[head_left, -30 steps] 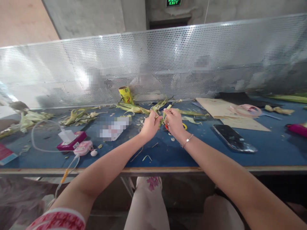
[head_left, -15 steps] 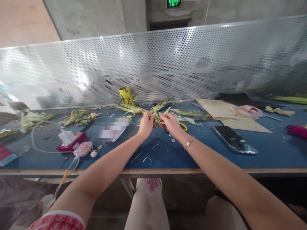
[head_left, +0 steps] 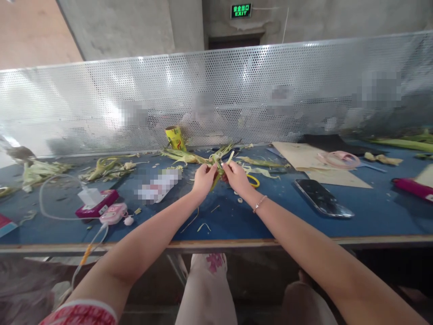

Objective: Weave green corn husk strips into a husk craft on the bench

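My left hand (head_left: 204,179) and my right hand (head_left: 236,177) meet above the middle of the blue table, fingers pinched. Between them they grip a small bundle of pale green corn husk strips (head_left: 219,159), with ends sticking up and one piece hanging below. The fingers hide much of the bundle. Loose corn husks (head_left: 184,156) lie just beyond my left hand. More husk strips (head_left: 262,171) are spread behind my right hand. Beside my right wrist is a yellow ring-shaped thing (head_left: 254,181), partly covered by the hand.
A yellow can-like tube (head_left: 175,138) stands before the perforated metal screen (head_left: 230,85). On the left are husk piles (head_left: 103,169), a purple power block (head_left: 97,204) with cables and a pink case (head_left: 114,213). A phone (head_left: 323,198), brown paper (head_left: 301,155) and pink coil (head_left: 339,160) lie right.
The view has shifted slightly upward and to the right. Both hands stay close together on the husk strips, and a green piece now shows hanging beneath the fingers.
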Available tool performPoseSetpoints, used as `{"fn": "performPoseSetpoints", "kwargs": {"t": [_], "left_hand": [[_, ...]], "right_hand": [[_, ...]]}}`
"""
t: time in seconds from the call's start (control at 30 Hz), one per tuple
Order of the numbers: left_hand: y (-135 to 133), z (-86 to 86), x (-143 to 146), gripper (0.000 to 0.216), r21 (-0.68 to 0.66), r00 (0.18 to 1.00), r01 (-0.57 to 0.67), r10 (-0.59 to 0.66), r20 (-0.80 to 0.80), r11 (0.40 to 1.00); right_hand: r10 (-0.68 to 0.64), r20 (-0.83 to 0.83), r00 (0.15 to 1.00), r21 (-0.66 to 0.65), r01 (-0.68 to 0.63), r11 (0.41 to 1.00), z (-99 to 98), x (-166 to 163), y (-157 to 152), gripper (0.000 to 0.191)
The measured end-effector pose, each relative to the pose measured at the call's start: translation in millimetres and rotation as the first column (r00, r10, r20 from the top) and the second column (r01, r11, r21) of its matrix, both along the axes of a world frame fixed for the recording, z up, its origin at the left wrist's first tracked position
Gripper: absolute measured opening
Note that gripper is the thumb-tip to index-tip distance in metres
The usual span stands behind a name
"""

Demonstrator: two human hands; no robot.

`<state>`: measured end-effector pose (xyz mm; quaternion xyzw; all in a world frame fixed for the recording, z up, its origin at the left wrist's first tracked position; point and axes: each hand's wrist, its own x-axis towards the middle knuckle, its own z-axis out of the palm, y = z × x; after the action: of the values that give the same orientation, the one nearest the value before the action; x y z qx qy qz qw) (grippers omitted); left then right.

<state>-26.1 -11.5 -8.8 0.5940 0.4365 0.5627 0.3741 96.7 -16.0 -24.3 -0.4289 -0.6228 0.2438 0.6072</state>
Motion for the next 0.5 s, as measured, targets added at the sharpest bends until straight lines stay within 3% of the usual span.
{"fn": "performPoseSetpoints", "kwargs": {"t": [0.1, 0.2, 0.5], "left_hand": [[-4.0, 3.6, -2.5, 0.032, 0.113, 0.969, -0.144, 0.163, -0.187, 0.983], [-7.2, 7.2, -2.8, 0.033, 0.141, 0.942, -0.188, 0.219, -0.253, 0.972], [-7.5, 1.0, 3.0, 0.018, 0.023, 0.983, -0.052, 0.056, -0.174, 0.998]], "right_hand": [[-0.064, 0.083, 0.995, 0.079, 0.058, 0.995, -0.6, -0.3, -2.6, 0.024], [-0.085, 0.139, 0.987, 0.092, 0.073, 0.993, -0.7, -1.2, -5.3, 0.021], [-0.093, 0.195, 0.976, 0.157, 0.062, 0.986, 1.0, -6.1, -8.6, 0.027]]}}
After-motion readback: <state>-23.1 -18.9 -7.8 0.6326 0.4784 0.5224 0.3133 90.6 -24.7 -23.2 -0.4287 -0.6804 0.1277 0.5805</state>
